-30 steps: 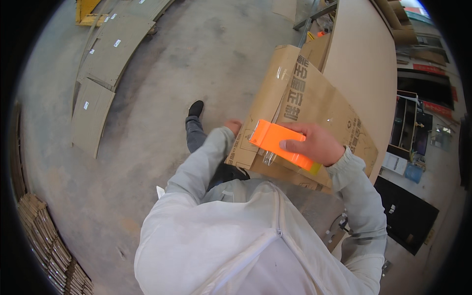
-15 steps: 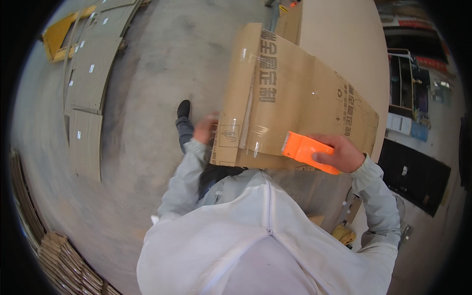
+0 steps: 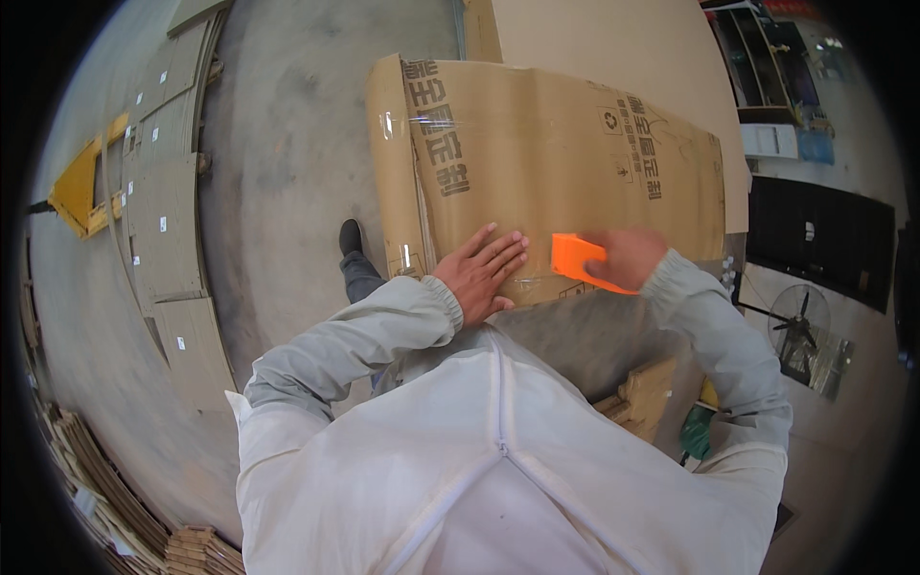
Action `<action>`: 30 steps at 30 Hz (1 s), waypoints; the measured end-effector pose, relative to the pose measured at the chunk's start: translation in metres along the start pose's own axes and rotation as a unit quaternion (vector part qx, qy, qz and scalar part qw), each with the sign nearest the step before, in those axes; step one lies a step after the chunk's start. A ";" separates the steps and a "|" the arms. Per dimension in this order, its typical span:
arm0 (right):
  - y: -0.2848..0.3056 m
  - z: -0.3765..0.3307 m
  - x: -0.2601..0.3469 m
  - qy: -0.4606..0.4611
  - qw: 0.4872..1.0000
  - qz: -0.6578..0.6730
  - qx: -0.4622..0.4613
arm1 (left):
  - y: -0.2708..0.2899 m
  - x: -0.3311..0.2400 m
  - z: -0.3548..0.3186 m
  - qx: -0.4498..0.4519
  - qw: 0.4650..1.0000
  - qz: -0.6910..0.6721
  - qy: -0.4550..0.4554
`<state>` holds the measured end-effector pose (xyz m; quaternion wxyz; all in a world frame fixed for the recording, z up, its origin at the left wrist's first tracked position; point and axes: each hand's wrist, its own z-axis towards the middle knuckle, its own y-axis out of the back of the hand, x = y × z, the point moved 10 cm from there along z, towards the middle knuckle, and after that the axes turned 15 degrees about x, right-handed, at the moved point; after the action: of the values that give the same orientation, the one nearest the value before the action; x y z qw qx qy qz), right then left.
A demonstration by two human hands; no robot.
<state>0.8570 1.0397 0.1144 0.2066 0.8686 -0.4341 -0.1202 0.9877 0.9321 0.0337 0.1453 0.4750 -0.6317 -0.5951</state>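
Observation:
A large brown cardboard package (image 3: pixel 537 144) lies before me, with dark printing and shiny clear tape along its left end and near edge. My left hand (image 3: pixel 476 273) rests on its near left part, palm down, with the fingers stretched out. Just to the right, my right hand (image 3: pixel 628 257) grips an orange tape dispenser (image 3: pixel 572 255) over the near edge of the cardboard. The hand covers part of the dispenser, and the right fingers are somewhat blurred.
Under and beyond the package is a pale board surface (image 3: pixel 613 38). Flat cardboard sheets (image 3: pixel 172 220) lie on the floor at the left, beside a yellow metal frame (image 3: pixel 77 192). A black fan (image 3: pixel 798 324) and a dark panel (image 3: pixel 815 235) are at the right. Stacked cardboard (image 3: pixel 196 551) stands at lower left.
My left hand has come from the package's left edge to lie flat on its top. The right hand still holds the tape dispenser near the front edge. The whole view has shifted.

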 end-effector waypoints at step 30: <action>-0.023 0.059 0.123 -0.328 0.936 -0.116 0.057 | -0.020 0.001 0.019 -0.001 0.983 0.025 -0.181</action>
<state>0.9233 0.9385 0.0474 -0.0125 0.8355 -0.3799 -0.3969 0.9812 0.9464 0.0107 0.0442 0.3431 -0.6589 -0.6680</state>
